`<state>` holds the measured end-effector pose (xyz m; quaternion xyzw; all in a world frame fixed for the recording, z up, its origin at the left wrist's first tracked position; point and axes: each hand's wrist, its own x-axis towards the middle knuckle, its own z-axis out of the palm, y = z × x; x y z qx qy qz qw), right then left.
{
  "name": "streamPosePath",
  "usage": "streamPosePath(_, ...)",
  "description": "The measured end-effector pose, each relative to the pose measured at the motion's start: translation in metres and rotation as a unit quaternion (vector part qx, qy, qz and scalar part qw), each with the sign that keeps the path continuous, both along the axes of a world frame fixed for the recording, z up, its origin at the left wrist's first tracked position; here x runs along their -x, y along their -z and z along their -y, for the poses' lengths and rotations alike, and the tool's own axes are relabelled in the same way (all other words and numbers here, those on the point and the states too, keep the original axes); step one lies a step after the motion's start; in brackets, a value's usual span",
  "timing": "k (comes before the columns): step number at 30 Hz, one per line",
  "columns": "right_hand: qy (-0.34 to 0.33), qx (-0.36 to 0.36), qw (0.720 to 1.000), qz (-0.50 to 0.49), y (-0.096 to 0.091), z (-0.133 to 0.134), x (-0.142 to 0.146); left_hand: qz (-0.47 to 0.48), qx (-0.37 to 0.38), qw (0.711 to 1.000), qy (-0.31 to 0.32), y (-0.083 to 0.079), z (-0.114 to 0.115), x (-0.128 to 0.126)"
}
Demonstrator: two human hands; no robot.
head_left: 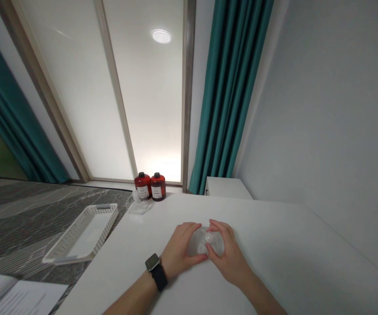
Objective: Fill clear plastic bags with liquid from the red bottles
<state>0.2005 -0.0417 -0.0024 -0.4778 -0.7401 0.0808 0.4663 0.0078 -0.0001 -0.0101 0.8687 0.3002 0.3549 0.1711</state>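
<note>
Left hand: fingers curled, pressing against one side of a clear plastic container
Right hand: fingertips pressed over the container's opposite side
Container: on the white desk, mid-surface, between both hands
Far edge: two red bottles beside a clear plastic box

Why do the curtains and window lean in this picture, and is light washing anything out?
Head view: wide-angle distortion tilts the teal curtain and pale window frame; glare blooms on the frosted panel behind the two red bottles; the clear plastic object between the left hand and right hand nearly blends into the white table.
</note>
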Motion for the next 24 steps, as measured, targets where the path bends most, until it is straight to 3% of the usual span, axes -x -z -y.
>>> streamPosePath(18, -0.071, 0.005, 0.997, 0.037, -0.009, 0.011, 0.01, 0.01, 0.013, 1.0, 0.016, -0.001, -0.005, -0.001)
streamPosePath(24, 0.015, -0.018, 0.999, 0.021, -0.002, 0.004, 0.01, 0.003, -0.004, 1.0, -0.005, -0.002, -0.001, -0.003)
